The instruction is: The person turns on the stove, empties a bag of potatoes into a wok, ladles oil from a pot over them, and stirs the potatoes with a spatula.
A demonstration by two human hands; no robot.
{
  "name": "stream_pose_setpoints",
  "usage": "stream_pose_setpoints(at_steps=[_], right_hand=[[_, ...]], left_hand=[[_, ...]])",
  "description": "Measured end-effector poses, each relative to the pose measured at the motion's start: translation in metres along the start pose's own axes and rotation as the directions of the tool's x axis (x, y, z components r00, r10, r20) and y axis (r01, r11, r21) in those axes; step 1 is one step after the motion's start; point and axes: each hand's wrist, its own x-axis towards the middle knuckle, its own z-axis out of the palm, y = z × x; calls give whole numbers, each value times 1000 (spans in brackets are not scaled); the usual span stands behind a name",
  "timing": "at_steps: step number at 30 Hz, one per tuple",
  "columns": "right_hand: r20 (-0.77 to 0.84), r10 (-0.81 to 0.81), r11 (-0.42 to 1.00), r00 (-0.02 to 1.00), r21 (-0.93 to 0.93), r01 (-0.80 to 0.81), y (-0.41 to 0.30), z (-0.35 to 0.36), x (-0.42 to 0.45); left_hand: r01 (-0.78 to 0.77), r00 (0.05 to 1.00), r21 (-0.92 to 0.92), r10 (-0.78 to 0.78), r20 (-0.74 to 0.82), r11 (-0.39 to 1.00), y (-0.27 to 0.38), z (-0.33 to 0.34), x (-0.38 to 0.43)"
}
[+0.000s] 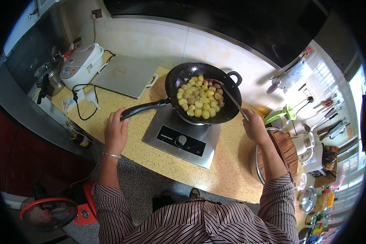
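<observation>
A black wok [172, 87] sits on a steel induction cooker [152, 134] with a dark panel and a round knob. Small yellow potatoes [198, 104], some with brownish skins, fill its bottom. My left hand [116, 131] holds the end of the wok's long black handle [145, 109]. In my right hand [253, 125] is the thin metal handle of a cooking spatula or ladle [231, 98]. It slants over the wok's right side, and its head is among the potatoes at the far side, partly hidden.
A rice cooker [80, 65], a pressure cooker [51, 76] and a flat grey board [126, 74] stand at the left. To the right, a round wooden board [283, 149] lies beneath my forearm. A red fan [48, 212] is low at the left. Utensils [329, 131] hang along the wall.
</observation>
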Motion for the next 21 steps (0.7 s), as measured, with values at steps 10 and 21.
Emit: stream_pose_setpoints(at_steps=[10,21], right_hand=[[-67,15,998,998,55,-11,-32,-37,-41],[-108,140,925,984,369,-91,-34,-26,-83]], left_hand=[[5,1000,-25,-6,-16,1000,-4,-1,-2],[-20,995,29,22,-95,999,8,-11,-31]])
